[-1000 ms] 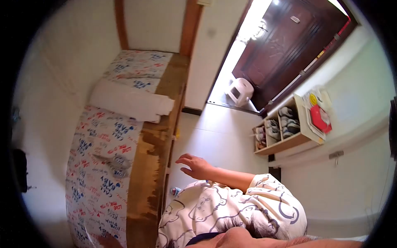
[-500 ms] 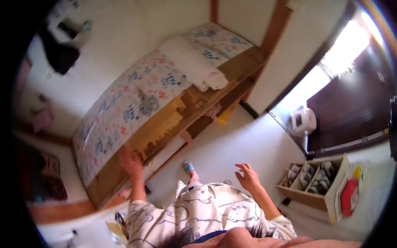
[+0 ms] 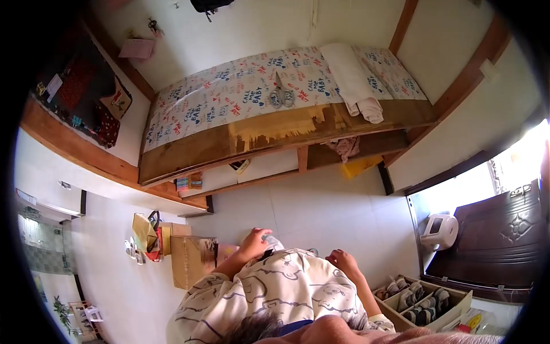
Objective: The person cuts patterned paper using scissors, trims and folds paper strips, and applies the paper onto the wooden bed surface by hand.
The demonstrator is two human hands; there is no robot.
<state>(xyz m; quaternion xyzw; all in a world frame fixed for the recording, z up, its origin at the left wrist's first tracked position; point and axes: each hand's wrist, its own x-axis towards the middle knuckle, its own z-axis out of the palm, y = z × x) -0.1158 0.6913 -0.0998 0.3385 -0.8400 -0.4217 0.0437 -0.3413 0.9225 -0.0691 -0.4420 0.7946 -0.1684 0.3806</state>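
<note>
My left hand (image 3: 255, 243) hangs at my left side near the patterned shirt (image 3: 286, 275), its fingers loosely bent with nothing visible in them. Low on the right, my right hand (image 3: 344, 261) has its fingers curled in, and no object shows in it. Both hands are apart from the long wooden shelf (image 3: 195, 157) in front of me. A pair of scissors (image 3: 281, 97) lies on the printed paper (image 3: 215, 94) covering the shelf. To their right is a rolled white cloth (image 3: 349, 80), its end hanging towards the shelf's front edge.
Cardboard boxes (image 3: 192, 261) and a paper bag (image 3: 144, 232) stand at the left. A divided box of shoes (image 3: 424, 304) sits at lower right. Beyond it are a white stool (image 3: 441, 232) and a dark door (image 3: 487, 241). Pink cloth (image 3: 346, 149) lies under the shelf.
My view has turned left, bringing the boxes and the left-hand room into sight. My left hand has come off the shelf's edge area to my side. My right hand's fingers have curled in.
</note>
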